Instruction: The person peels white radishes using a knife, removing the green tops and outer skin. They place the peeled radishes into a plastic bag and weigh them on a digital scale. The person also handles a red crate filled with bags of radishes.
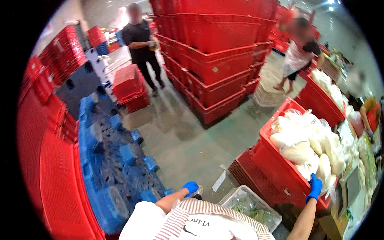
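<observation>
My right hand [315, 187], in a blue glove, rests at the near rim of a red plastic crate [283, 168]. Its fingers touch the rim or the bags just inside; whether they grip is unclear. The crate is heaped with pale, elongated vegetables, likely daikon radishes [309, 144], in clear plastic bags. My left hand [191, 188], also blue-gloved, hangs low in front of my body above the floor. No object shows in it, and its fingers are partly hidden. Below the red crate, a white plastic crate [240, 189] holds leafy greens [255, 213] in clear plastic.
Blue plastic pallets [103, 192] stand on edge at my left, beside red crates [57, 180]. A tall stack of red crates [210, 69] rises ahead. One person [141, 45] stands behind it at left, another [300, 57] at right. A white strip [219, 181] lies on the floor.
</observation>
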The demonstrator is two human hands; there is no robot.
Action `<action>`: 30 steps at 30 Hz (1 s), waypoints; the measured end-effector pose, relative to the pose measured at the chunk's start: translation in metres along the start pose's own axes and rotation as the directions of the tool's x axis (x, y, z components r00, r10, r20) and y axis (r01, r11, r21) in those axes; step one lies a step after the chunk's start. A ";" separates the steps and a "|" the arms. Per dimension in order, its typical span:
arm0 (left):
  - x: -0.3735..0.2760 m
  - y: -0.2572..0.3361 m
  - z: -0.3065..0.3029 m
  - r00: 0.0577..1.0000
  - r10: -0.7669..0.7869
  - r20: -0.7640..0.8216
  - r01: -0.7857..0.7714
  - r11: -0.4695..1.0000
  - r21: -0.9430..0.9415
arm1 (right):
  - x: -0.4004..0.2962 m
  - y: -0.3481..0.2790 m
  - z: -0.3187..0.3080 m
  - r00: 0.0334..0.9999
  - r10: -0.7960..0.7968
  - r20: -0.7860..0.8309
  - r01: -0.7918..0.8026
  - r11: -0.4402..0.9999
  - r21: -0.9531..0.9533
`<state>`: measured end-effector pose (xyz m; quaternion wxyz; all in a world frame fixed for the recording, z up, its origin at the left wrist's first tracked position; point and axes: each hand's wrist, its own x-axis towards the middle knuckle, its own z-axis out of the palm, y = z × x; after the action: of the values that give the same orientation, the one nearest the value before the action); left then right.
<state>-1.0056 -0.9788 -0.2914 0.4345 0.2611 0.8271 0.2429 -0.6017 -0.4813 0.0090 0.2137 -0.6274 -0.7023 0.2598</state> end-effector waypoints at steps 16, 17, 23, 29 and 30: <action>0.068 -0.022 -0.132 0.958 -0.279 0.064 0.283 0.955 -0.083 | -0.022 -0.017 0.002 0.955 0.137 -0.264 -0.188 0.966 -0.176; 0.069 -0.019 -0.129 0.964 -0.252 0.086 0.259 0.962 -0.086 | -0.021 -0.015 0.005 0.954 0.142 -0.262 -0.185 0.972 -0.147; 0.095 0.004 -0.135 0.985 -0.091 0.146 0.085 0.995 0.045 | -0.008 0.013 0.004 0.947 0.192 -0.256 -0.225 0.969 -0.105; 0.103 0.037 -0.161 0.996 -0.089 0.027 0.091 0.990 -0.106 | -0.008 0.005 0.006 0.941 0.221 -0.256 -0.222 0.975 0.025; 0.108 0.034 -0.160 0.995 -0.098 0.003 0.098 0.987 -0.127 | -0.010 0.001 0.003 0.942 0.224 -0.249 -0.225 0.974 0.026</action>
<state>-1.1857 -0.9118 -0.2532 0.4603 0.1915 0.8224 0.2739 -0.6017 -0.4913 0.0057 0.2684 -0.7314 -0.5941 0.2002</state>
